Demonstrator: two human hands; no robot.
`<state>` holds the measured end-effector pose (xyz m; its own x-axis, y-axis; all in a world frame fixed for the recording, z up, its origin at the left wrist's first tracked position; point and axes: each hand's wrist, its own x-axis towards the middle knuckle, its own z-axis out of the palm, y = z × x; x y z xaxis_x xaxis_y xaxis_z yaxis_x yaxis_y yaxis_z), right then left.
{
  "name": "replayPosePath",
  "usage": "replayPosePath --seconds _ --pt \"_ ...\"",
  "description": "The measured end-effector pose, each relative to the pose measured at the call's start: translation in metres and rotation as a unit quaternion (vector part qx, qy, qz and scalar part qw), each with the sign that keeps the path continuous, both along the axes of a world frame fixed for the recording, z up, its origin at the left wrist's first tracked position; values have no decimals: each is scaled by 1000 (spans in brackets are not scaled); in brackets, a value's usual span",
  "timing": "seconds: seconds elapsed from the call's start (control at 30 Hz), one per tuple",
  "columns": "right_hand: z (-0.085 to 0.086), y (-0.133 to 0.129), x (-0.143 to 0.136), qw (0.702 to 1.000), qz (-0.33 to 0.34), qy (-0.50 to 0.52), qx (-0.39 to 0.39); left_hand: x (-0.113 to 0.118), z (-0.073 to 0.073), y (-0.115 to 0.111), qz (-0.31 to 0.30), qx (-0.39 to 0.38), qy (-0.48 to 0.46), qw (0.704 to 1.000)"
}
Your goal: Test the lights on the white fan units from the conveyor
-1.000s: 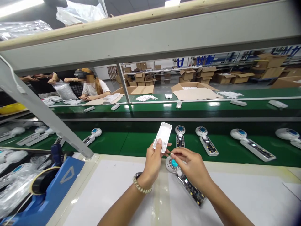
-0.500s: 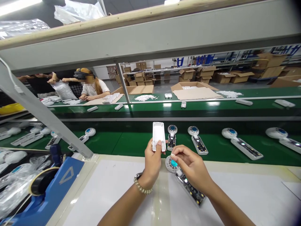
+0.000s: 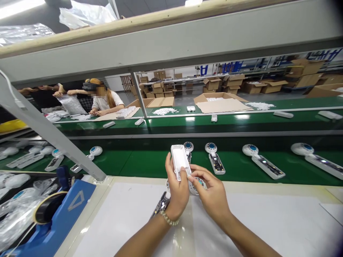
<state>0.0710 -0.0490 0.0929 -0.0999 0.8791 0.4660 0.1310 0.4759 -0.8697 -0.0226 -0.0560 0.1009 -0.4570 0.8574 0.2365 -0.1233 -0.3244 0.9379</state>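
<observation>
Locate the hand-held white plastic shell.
In the head view, the white plastic shell is just right of centre, in the left hand, the right hand at its lower end, lower green conveyor belt behind.

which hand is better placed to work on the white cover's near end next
Likely the right hand: its fingertips are close to that end, while the left hand is occupied holding the white cover.
</observation>
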Motion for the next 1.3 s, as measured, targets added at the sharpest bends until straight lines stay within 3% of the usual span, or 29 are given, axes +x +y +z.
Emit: replayPosePath --seconds 0.17,0.27,0.37,0.47,0.57,0.63,0.87,0.97,1.3 --pt "-5 7 2 997 -52 -20 60 11 -11 -3 -85 15 -73 994" --pt "-5 14 12 993 -46 -47 95 9 -12 2 -59 55 -80 994" --pt "-1 21 24 986 -7 -94 134 -10 0 11 -16 65 -77 995" --pt "2 25 32 972 43 -144 180 -38 19 18 -64 -8 -9 998" --pt "3 27 36 960 61 -173 210 -57 30 22 -173 -119 99 973" --pt "5 28 37 959 54 -177 217 -61 32 21 -201 -145 136 959" --pt "14 26 42 952 -8 -136 273 -51 33 14 -95 -102 156 978" --pt "15 24 42 949 -4 -122 291 -49 34 12 -58 -90 170 980" --pt "13 25 40 943 -45 -82 319 -43 34 4 -48 -62 225 971"
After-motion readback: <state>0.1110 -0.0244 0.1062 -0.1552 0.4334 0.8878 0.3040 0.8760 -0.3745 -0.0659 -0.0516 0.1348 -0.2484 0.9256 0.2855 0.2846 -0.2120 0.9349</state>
